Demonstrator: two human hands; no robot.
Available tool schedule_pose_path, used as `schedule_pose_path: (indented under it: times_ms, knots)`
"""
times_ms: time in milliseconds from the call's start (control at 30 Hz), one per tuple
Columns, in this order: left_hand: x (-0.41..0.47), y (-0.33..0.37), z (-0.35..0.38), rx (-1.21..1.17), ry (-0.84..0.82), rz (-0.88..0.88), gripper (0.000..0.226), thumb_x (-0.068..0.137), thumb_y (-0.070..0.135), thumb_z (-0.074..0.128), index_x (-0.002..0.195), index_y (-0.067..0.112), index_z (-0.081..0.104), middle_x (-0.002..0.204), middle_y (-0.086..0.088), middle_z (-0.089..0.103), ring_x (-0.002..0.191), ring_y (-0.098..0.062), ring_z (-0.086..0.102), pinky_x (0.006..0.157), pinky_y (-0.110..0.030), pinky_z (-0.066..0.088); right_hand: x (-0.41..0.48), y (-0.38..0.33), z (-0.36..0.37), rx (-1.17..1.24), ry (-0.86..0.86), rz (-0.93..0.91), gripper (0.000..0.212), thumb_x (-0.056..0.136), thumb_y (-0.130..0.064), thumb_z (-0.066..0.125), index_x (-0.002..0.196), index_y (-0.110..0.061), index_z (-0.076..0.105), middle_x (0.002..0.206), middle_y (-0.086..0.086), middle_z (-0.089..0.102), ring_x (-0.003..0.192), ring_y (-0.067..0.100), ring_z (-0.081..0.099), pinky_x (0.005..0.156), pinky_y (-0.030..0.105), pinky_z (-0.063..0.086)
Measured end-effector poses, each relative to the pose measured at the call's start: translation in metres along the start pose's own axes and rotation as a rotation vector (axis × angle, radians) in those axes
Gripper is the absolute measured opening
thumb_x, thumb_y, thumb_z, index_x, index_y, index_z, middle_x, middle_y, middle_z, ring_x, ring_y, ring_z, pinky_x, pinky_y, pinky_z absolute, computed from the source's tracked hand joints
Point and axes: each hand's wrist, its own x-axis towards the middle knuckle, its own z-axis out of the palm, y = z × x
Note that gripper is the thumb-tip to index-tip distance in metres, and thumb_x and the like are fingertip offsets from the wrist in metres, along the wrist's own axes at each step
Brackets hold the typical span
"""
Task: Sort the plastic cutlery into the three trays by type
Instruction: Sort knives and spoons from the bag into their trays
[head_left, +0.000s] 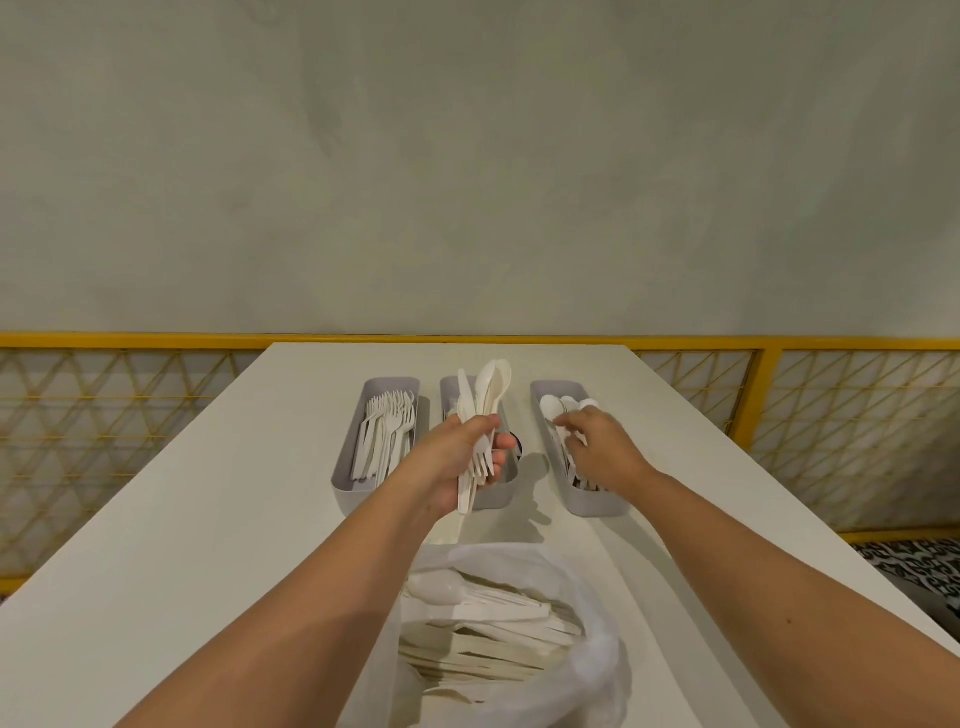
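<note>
Left hand (457, 460) grips cutlery bundle (485, 397) hiding middle tray (500, 496) (plastic bag (597, 649) nearer).

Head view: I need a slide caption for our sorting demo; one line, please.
Left hand grips a mixed cutlery bundle; right hand reaches into the spoon tray.

1. The surface (208, 493) is seen as a smooth, matt white board.
2. The three trays (358, 500) are made of smooth, matt grey plastic.
3. The held cutlery (488, 395) is moulded of off-white plastic; a faint sheen is shown on the spoon bowls.
4. The bag (597, 665) is formed of thin, clear plastic film, glossy and crinkled.
5. The wall (467, 156) is finished matt and faintly mottled.
6. The railing (831, 344) is coated in yellow paint.
</note>
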Motion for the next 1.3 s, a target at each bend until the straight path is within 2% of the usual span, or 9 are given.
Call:
schedule_pose_path:
  times_ms: [200,333,533,667,800,967,1033,1133,1300]
  knots:
    - [0.006,-0.004,0.012,-0.044,-0.059,0.0,0.014,0.098,0.013,0.044,0.095,0.007,0.056,0.052,-0.002,0.057,0.037,-0.008,0.048,0.038,-0.015,0.041,-0.015,-0.059,-0.012,0.508,-0.13,0.016,0.034,0.097,-0.026,0.047,0.1,-0.001,0.069,0.089,0.016,0.07,0.089,0.029,0.064,0.085,0.037,0.049]
    - [0.011,-0.007,0.017,0.001,-0.065,0.003,0.015,0.097,0.016,0.046,0.096,0.007,0.059,0.056,-0.003,0.06,0.041,-0.009,0.053,0.04,-0.016,0.044,-0.016,-0.066,-0.011,0.852,-0.214,0.2,0.026,0.097,-0.02,0.046,0.09,-0.007,0.066,0.054,0.002,0.051,0.056,0.014,0.049,0.061,0.025,0.041]
    - [0.011,-0.006,0.029,0.001,-0.099,-0.027,0.023,0.099,0.018,0.043,0.095,0.005,0.062,0.061,-0.006,0.065,0.043,-0.01,0.059,0.042,-0.018,0.051,-0.012,-0.06,-0.019,0.943,-0.222,0.341,0.017,0.094,-0.015,0.048,0.087,-0.007,0.06,0.054,0.001,0.053,0.047,0.013,0.048,0.051,0.024,0.043]
    - [0.014,-0.013,0.032,0.002,-0.09,-0.054,0.023,0.098,0.014,0.043,0.104,-0.002,0.058,0.071,-0.011,0.067,0.053,-0.015,0.066,0.048,-0.025,0.056,0.001,-0.049,-0.029,1.012,0.01,0.447,0.022,0.096,-0.012,0.043,0.078,-0.01,0.056,0.072,0.007,0.056,0.06,0.015,0.052,0.055,0.026,0.043]
    - [0.02,-0.015,0.024,-0.056,-0.048,-0.095,0.012,0.094,0.013,0.052,0.1,0.003,0.05,0.071,-0.008,0.058,0.045,-0.014,0.061,0.043,-0.022,0.051,0.016,-0.018,-0.035,0.667,0.181,0.395,0.022,0.096,-0.013,0.044,0.078,-0.009,0.055,0.076,0.008,0.052,0.061,0.016,0.047,0.051,0.023,0.036]
    - [0.019,-0.013,0.017,-0.013,-0.066,-0.111,0.011,0.09,0.017,0.056,0.098,0.012,0.051,0.062,-0.002,0.053,0.04,-0.01,0.048,0.038,-0.016,0.042,0.022,0.007,-0.017,0.157,0.003,0.407,0.015,0.089,-0.001,0.049,0.098,0.001,0.061,0.089,0.013,0.055,0.086,0.026,0.053,0.061,0.024,0.038]
    - [0.018,-0.013,0.016,-0.002,-0.072,-0.083,0.012,0.091,0.02,0.056,0.1,0.013,0.052,0.061,-0.002,0.054,0.042,-0.01,0.048,0.039,-0.016,0.041,0.02,0.009,-0.009,0.088,-0.073,0.398,0.013,0.09,-0.001,0.05,0.099,0.001,0.059,0.095,0.015,0.059,0.099,0.03,0.056,0.074,0.027,0.042]
    - [0.019,-0.013,0.012,0.016,-0.065,-0.048,0.011,0.092,0.022,0.055,0.1,0.014,0.052,0.059,-0.001,0.055,0.043,-0.011,0.048,0.04,-0.016,0.039,0.015,0.008,-0.004,0.01,-0.139,0.395,0.04,0.091,0.0,0.049,0.13,0.003,0.047,0.129,0.018,0.053,0.121,0.031,0.051,0.092,0.029,0.043]
    - [0.02,-0.012,0.008,-0.008,-0.062,-0.084,0.011,0.092,0.019,0.052,0.101,0.013,0.052,0.057,0.001,0.057,0.042,-0.01,0.048,0.04,-0.015,0.035,0.011,-0.003,-0.008,0.017,-0.014,0.231,0.043,0.092,-0.007,0.051,0.134,-0.002,0.047,0.134,0.016,0.051,0.12,0.028,0.05,0.095,0.028,0.041]
